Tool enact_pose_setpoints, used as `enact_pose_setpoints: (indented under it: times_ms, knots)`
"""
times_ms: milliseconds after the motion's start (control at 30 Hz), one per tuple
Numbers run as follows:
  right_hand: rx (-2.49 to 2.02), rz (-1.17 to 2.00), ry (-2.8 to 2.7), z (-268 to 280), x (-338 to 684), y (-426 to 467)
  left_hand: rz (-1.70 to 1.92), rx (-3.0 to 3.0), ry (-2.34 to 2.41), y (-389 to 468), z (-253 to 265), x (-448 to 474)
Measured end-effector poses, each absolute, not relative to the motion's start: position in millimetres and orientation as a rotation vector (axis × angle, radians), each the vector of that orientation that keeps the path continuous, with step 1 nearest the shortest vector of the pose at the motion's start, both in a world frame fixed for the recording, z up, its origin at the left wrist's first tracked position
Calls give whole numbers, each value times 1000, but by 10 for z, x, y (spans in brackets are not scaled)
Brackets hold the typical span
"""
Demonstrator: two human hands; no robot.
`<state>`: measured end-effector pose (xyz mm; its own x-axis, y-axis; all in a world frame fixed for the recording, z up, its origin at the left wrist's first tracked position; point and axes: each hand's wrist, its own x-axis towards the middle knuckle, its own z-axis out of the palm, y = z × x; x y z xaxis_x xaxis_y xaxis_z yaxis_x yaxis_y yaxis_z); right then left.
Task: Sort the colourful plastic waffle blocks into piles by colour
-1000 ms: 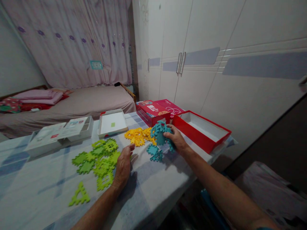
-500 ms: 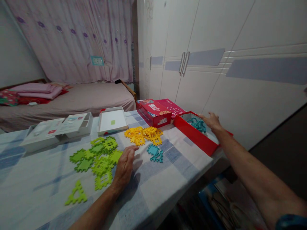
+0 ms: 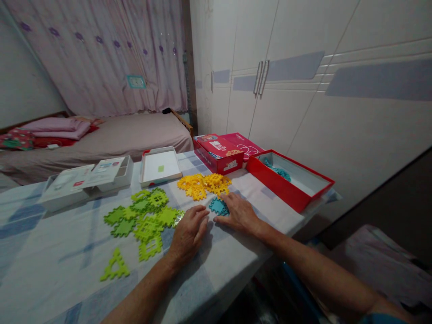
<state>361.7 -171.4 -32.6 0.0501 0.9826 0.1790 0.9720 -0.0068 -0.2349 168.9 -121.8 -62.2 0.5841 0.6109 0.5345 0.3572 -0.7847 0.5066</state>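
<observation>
My right hand (image 3: 240, 213) reaches over the teal interlocking pieces (image 3: 218, 206) on the tablecloth, its thumb and fingers curled around their right side. The palm hides part of these notched pieces. My left hand (image 3: 189, 230) rests just to their left, fingers loosely bent and slightly apart, with nothing visible in it. Close beside it lies a spread pile of green interlocking pieces (image 3: 148, 225), some solid and some window-shaped. A green triangular piece (image 3: 115, 265) sits alone nearer the front. Behind the teal pieces is a heap of yellow pieces (image 3: 197, 185).
At the right stands an open red box (image 3: 275, 184) holding more teal pieces (image 3: 278, 171). A closed red box (image 3: 219, 155) is at the back. White trays (image 3: 160, 166) and a white box (image 3: 67, 193) stand at the left rear. White wardrobe doors flank the table's right side.
My right hand has moved from the red box to the teal pieces on the table. Fewer teal pieces show in the box. My left hand has shifted slightly right.
</observation>
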Motion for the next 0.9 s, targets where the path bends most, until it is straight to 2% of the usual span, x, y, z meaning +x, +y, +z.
enact_pose_setpoints:
  times_ms: [133,400,900]
  knots:
    - [-2050,22,-2000,-347,3547,-1699,963,2505,789,-1209,-643,1691]
    - [-1859,214,-1777,-466,3540,-1703,904,2428,788,-1223,-590,1706]
    - [-1546,296,-1871,-444,3605,-1678,833,2306,734,-1232,-539,1678]
